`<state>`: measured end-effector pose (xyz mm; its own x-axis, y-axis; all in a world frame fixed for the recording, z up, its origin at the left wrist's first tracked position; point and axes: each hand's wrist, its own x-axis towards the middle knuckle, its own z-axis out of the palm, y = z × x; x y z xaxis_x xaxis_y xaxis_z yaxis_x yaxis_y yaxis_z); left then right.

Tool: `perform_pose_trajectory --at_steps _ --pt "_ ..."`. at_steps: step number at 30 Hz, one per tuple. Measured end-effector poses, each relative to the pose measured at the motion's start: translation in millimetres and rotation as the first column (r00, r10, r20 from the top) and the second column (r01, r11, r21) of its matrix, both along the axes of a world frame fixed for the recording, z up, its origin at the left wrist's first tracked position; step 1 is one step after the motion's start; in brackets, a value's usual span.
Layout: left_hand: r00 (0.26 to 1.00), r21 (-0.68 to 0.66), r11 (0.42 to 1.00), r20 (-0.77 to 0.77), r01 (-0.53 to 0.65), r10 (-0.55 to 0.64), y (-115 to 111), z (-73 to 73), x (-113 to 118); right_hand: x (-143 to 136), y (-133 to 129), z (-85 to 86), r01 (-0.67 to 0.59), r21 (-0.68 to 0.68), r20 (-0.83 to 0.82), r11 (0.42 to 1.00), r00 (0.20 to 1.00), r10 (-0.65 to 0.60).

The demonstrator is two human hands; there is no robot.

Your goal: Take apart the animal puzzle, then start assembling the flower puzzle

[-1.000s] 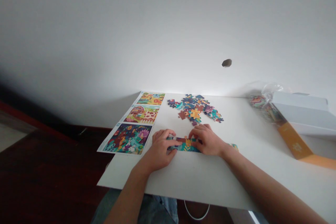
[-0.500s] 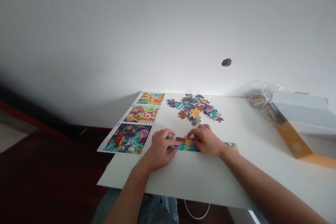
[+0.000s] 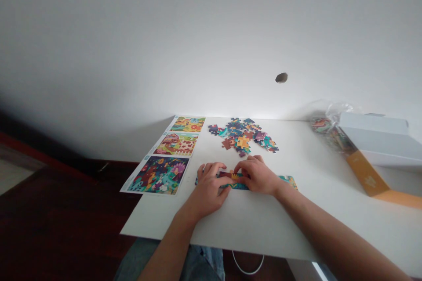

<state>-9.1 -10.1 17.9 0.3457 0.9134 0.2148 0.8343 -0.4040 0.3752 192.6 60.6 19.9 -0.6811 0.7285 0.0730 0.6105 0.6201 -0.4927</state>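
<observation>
A joined strip of jigsaw puzzle pieces (image 3: 288, 180), teal with brown and yellow patches, lies along the front part of the white table. My left hand (image 3: 209, 186) spans its left portion, fingers spread over the far edge and thumb by the near edge. Curled over the strip's middle, my right hand (image 3: 259, 175) pinches it between thumb and fingers. The fingertips of both hands almost meet around a yellow patch. Much of the strip is hidden under my hands. Beyond them lies a heap of loose puzzle pieces (image 3: 243, 141).
A sheet with three printed pictures (image 3: 166, 175) lies at the table's left edge, partly overhanging. On the right stand an open orange-and-white box (image 3: 371, 178) and a clear plastic bag (image 3: 336, 134) with colourful contents. The white wall (image 3: 211, 52) borders the table's back and has a hole (image 3: 281, 77).
My left hand has shifted right along the strip, closer to my right hand, uncovering some of the strip's left end. My right hand stays nearly in place. The view has moved slightly.
</observation>
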Motion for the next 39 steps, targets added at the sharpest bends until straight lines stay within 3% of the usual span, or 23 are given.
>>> perform_pose_trajectory --at_steps 14,21,29,39 --pt "0.956 0.037 0.956 -0.025 -0.293 0.294 8.1 -3.7 -46.8 27.8 15.9 8.0 0.017 -0.073 0.098 0.997 0.995 -0.01" --pt "0.945 0.016 0.946 -0.034 -0.324 0.325 10.2 -9.7 -58.3 40.9 19.7 12.3 0.007 -0.095 0.146 0.995 0.989 0.007" --pt "0.938 0.038 0.939 -0.042 -0.342 0.343 9.4 -13.1 -52.6 35.0 15.0 11.9 0.011 -0.045 0.161 0.999 0.987 -0.004" --pt "0.92 -0.037 0.92 -0.067 -0.389 0.386 11.5 -7.8 -42.3 32.5 12.2 11.9 -0.031 -0.053 0.132 0.998 0.991 0.037"
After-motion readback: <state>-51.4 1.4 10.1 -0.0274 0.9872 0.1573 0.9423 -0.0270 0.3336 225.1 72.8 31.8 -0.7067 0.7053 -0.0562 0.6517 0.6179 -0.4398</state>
